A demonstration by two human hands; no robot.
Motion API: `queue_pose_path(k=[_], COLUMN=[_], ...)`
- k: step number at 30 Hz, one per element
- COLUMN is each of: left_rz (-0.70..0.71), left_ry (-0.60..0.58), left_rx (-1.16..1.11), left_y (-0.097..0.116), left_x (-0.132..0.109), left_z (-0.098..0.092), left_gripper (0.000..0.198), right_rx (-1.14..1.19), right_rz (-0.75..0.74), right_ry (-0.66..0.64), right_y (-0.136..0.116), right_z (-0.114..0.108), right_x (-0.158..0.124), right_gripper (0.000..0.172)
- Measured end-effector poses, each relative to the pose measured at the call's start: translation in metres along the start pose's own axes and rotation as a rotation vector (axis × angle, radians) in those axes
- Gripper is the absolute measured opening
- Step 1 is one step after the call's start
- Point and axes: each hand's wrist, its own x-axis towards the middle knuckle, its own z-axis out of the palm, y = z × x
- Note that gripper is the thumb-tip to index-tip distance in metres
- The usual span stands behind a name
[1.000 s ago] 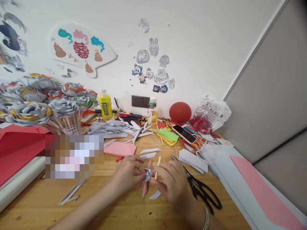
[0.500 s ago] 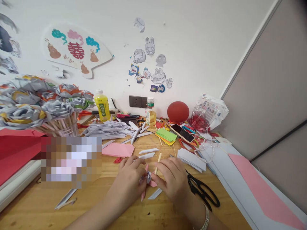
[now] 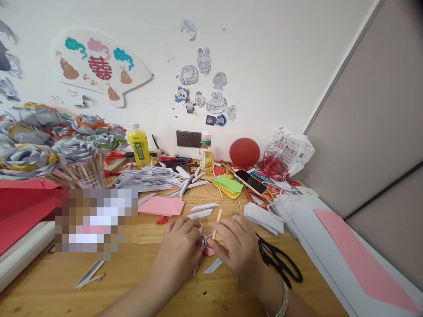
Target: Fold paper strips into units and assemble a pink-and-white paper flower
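Note:
Low over the wooden table (image 3: 148, 290), my left hand (image 3: 180, 251) and my right hand (image 3: 236, 246) meet around a small folded paper piece (image 3: 204, 244), pink and grey. The fingers of both hands are closed on it. From my right hand a thin wooden stick (image 3: 217, 222) points up and away. A pink strip hangs below the piece, and a white folded strip (image 3: 213, 266) lies on the table just under my hands.
Black scissors (image 3: 279, 262) lie right of my right hand. Behind are a pink sheet (image 3: 161, 205), white strips (image 3: 148, 178), green notes (image 3: 230, 185), a phone (image 3: 250, 181), two bottles (image 3: 139, 144), a red ball (image 3: 244, 152). Paper flowers (image 3: 59, 145) stand left.
My hands have closed in tighter around the paper piece, which is now mostly covered by my fingers. The view has drifted slightly to the right.

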Motion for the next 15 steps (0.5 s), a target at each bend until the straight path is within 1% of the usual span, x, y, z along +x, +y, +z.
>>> queue_pose_path(k=[3,8,15], left_rz=[0.003,-0.013,-0.013], left_ry=[0.005,-0.040,-0.043], left_rx=[-0.019,-0.014,-0.001], left_y=[-0.0008,-0.0015,0.0033], left_x=[-0.0011,-0.0007,-0.0002], left_z=[-0.0018,-0.0027,-0.0035], left_gripper=[0.019,0.021,0.021], right_rx=[-0.010,-0.003,0.004], right_rz=[0.004,0.008,-0.003], right_ry=[0.004,-0.003,0.003], right_y=[-0.0001,0.0004,-0.0004], right_z=[0.0002,0.0010,-0.0002], right_x=[0.0001,-0.0001,0.0005], right_gripper=[0.016,0.015,0.012])
